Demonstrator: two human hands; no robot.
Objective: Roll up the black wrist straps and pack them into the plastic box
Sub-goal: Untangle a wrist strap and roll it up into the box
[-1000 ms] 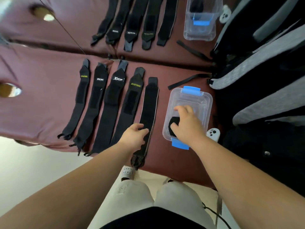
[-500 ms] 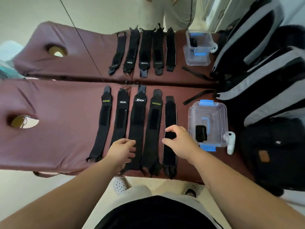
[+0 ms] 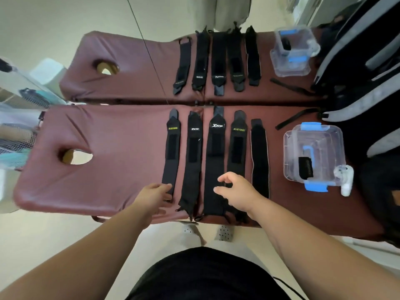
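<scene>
A person stands at the 6 o'clock edge of a padded maroon bench, where five black wrist straps lie flat side by side, running from 12 to 6 o'clock. From 9 to 3 o'clock they are a XUEYING strap, a SNCYO strap, an Xtep strap, a second XUEYING strap and a plain strap.

The left hand reaches to the 6 o'clock end of the first XUEYING strap with fingers straight and its grip released; whether the fingertips press the fabric cannot be told. The right hand is over the 6 o'clock ends of the Xtep and second XUEYING straps, fingers loosely curled, thumb and forefinger apart, its grip released and holding nothing.

At 3 o'clock of the row stands the clear plastic box with blue latches, lid off, holding one rolled strap. A white controller lies just beside the box. At 12 o'clock, a second bench carries another row of straps and a second box. Grey-and-black backpacks are piled at 2 o'clock.
</scene>
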